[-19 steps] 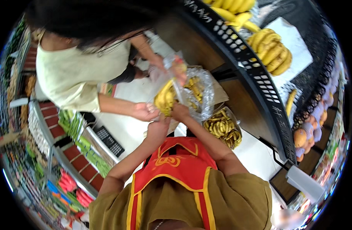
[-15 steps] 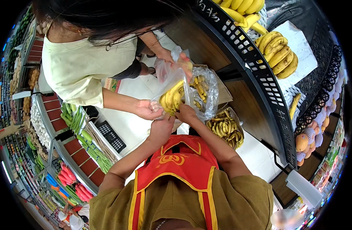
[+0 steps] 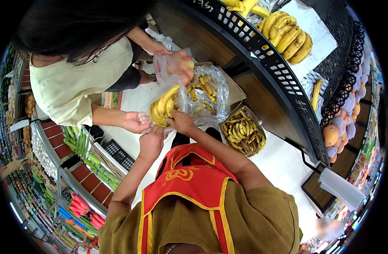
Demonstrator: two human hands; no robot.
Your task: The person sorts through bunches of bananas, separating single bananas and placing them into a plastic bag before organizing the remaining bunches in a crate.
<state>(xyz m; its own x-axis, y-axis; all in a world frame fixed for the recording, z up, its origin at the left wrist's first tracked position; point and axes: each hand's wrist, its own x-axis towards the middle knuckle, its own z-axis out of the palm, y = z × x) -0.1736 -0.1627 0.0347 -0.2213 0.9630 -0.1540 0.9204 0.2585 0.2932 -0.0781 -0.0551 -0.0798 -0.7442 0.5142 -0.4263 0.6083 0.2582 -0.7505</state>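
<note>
Spotty yellow-brown bananas [image 3: 244, 134] at 4 o'clock; clear plastic bag [image 3: 182, 96] round yellow banana bunch [image 3: 161, 108], long axis 1-to-7; left hand [image 3: 151, 142] pinches bag, right hand [image 3: 182, 122] can't tell.

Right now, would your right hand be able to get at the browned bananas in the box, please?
Probably yes, perhaps with a stoop: nothing covers the browned bananas, though the right hand is at the yellow bunch.

Way ahead blocked by bagged bananas [image 3: 159, 112], left side hemmed in by another person's hand [image 3: 134, 121], passage left over white floor [image 3: 280, 165] between banana box [image 3: 243, 135] and dark display stand [image 3: 266, 103]
</note>
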